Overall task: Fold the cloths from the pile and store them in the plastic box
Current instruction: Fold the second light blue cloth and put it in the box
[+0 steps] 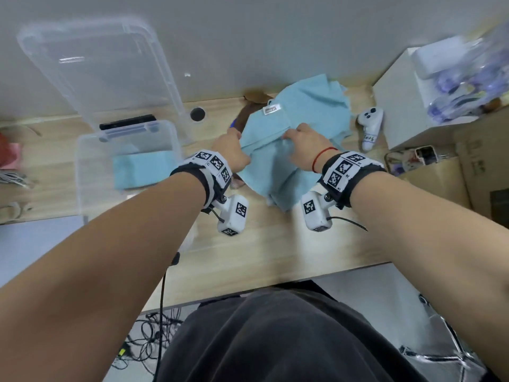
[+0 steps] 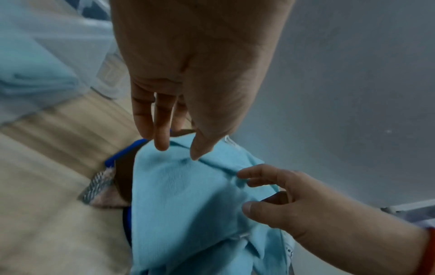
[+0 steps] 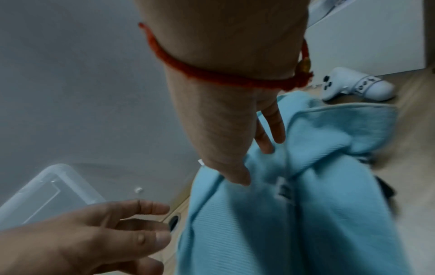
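A light blue cloth (image 1: 308, 111) (image 2: 188, 204) (image 3: 282, 232) lies rumpled on top of the pile at the back middle of the wooden desk. A brown cloth (image 1: 243, 117) (image 2: 124, 176) and a patterned one (image 2: 98, 188) peek out beneath it. My left hand (image 1: 232, 146) (image 2: 179, 152) touches the cloth's left edge with loosely extended fingers. My right hand (image 1: 303, 139) (image 3: 254, 164) rests on the cloth's middle, fingers fairly straight. The clear plastic box (image 1: 80, 172) stands to the left, holding a folded light blue cloth (image 1: 143, 169).
The box's clear lid (image 1: 96, 67) leans against the wall behind it. A white controller (image 1: 370, 128) (image 3: 353, 87) lies just right of the pile, then a white box (image 1: 399, 106) and a cardboard box (image 1: 468, 166). A cable hole (image 1: 197, 114) sits beside the pile.
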The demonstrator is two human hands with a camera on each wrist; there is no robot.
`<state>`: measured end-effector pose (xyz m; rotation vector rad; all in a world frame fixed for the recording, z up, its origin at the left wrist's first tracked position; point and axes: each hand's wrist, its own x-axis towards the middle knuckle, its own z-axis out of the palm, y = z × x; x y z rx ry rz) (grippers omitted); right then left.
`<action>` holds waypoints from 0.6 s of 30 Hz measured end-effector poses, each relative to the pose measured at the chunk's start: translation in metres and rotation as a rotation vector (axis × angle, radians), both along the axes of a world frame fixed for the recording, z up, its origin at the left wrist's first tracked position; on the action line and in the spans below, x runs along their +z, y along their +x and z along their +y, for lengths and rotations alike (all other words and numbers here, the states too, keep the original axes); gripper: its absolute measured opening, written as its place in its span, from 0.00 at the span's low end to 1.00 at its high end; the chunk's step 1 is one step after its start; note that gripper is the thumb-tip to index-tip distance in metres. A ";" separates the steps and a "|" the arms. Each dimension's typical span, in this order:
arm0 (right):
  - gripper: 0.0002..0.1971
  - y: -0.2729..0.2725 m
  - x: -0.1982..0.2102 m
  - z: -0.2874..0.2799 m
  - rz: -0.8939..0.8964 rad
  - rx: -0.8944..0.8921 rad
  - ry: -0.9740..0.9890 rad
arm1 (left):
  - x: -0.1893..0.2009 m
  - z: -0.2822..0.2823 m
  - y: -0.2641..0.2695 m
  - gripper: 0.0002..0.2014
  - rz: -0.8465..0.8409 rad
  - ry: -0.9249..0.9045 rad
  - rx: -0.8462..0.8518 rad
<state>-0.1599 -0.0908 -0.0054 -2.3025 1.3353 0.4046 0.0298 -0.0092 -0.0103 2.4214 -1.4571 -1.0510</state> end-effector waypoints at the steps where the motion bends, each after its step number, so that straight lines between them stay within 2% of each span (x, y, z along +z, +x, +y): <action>1: 0.25 -0.008 -0.005 0.000 -0.006 0.016 0.014 | -0.006 -0.002 -0.008 0.30 -0.019 -0.011 0.025; 3: 0.27 -0.019 -0.014 -0.001 -0.016 0.066 0.044 | -0.015 -0.007 -0.015 0.36 -0.020 -0.055 0.087; 5: 0.28 -0.030 -0.021 -0.004 -0.019 0.121 0.065 | -0.019 -0.015 -0.025 0.38 0.056 -0.072 0.135; 8: 0.28 -0.037 -0.025 -0.006 -0.023 0.184 0.067 | -0.023 -0.022 -0.030 0.40 0.151 -0.024 0.240; 10: 0.27 -0.040 -0.027 -0.008 -0.025 0.194 0.083 | -0.023 -0.025 -0.032 0.42 0.131 0.020 0.277; 13: 0.22 -0.045 -0.028 -0.009 -0.044 0.151 0.132 | -0.021 -0.027 -0.033 0.34 0.039 0.074 0.285; 16: 0.22 -0.049 -0.025 -0.011 -0.083 0.064 0.153 | -0.018 -0.025 -0.038 0.20 0.086 0.023 0.292; 18: 0.25 -0.050 -0.021 -0.012 -0.130 0.022 0.111 | -0.014 -0.022 -0.042 0.20 0.079 -0.031 0.293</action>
